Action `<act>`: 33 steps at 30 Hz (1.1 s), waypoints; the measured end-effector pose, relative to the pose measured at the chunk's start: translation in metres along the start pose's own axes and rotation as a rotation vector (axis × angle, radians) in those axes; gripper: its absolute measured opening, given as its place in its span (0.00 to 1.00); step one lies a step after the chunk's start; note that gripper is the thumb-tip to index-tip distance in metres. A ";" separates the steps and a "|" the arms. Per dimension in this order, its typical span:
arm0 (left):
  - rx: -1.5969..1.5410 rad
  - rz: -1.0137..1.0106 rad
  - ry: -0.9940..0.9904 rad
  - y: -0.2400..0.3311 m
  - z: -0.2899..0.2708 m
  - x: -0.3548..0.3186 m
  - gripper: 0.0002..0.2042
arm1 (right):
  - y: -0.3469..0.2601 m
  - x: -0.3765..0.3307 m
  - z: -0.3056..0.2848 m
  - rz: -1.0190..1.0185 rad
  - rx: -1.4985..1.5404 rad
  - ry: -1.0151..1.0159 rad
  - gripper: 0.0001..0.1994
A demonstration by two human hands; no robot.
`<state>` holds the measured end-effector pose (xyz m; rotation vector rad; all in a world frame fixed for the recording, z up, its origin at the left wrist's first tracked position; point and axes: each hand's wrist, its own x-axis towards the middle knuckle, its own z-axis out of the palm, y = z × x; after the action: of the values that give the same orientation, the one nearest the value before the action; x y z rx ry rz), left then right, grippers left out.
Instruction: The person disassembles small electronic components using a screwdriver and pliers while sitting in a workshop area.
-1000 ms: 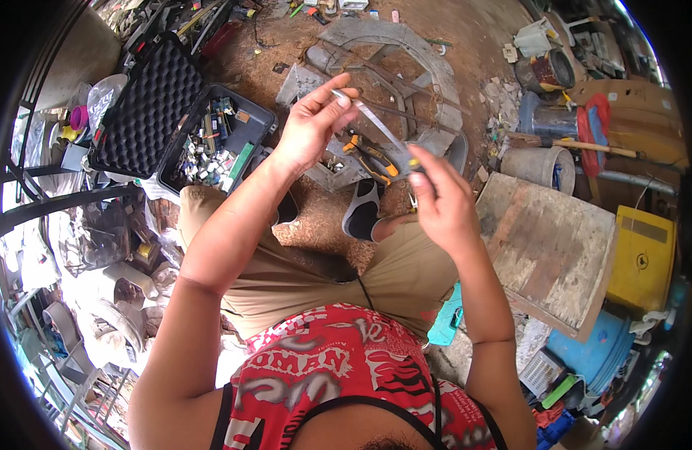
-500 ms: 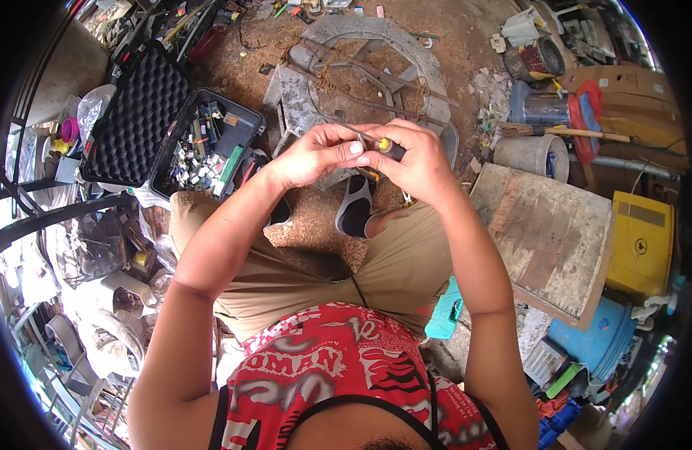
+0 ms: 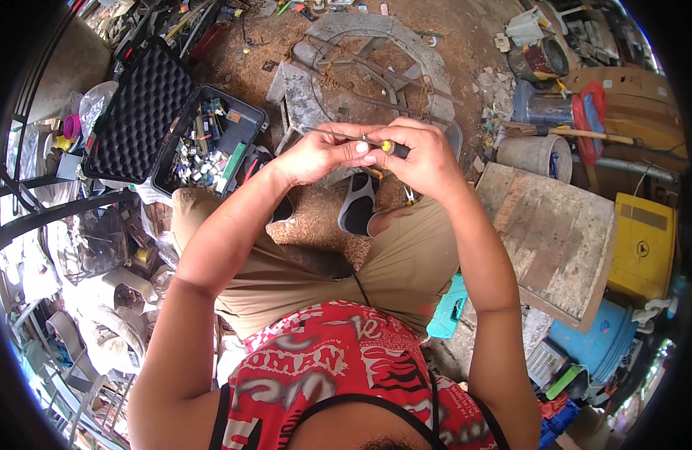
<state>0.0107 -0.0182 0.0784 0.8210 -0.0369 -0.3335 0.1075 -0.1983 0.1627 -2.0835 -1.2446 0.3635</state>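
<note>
In front of me, my two hands meet over the ground between my knees. My right hand (image 3: 421,154) is closed round a screwdriver (image 3: 395,148) with a black and yellow handle. Its thin shaft runs leftward across the fingers of my left hand (image 3: 323,155), and the tip sticks out past them. The left thumb and fingers are pinched together beside the handle. A small piece seems to sit between the fingertips of both hands, but the fingers hide most of it.
An open black case (image 3: 245,112) with many small electronic parts lies ahead left, its foam-lined lid (image 3: 139,112) folded back. Straight ahead is a grey ring-shaped frame (image 3: 436,82). To the right are a worn wooden board (image 3: 545,232), a yellow case (image 3: 639,244) and a teal case (image 3: 449,307).
The screwdriver's shaft has swung from slanting to lying nearly level across my left fingers. Both hands stay together in almost the same place.
</note>
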 end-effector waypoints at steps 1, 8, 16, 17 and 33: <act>-0.008 -0.018 -0.006 0.000 0.001 0.000 0.23 | 0.001 0.000 0.000 -0.012 -0.011 0.007 0.13; -0.079 -0.025 0.005 0.003 0.010 -0.002 0.23 | 0.003 0.000 -0.006 -0.030 0.017 -0.047 0.14; -0.078 -0.004 -0.018 -0.001 0.010 -0.003 0.24 | 0.000 0.001 -0.010 -0.033 0.025 -0.075 0.14; -0.073 -0.005 -0.014 -0.001 0.009 -0.003 0.24 | 0.000 0.001 -0.009 -0.027 0.015 -0.068 0.14; -0.111 0.130 -0.005 -0.001 0.004 0.002 0.25 | 0.006 0.000 0.008 -0.271 -0.086 0.124 0.12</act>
<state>0.0118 -0.0226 0.0806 0.7039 -0.0756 -0.2135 0.1074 -0.1966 0.1531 -1.9414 -1.4651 0.0578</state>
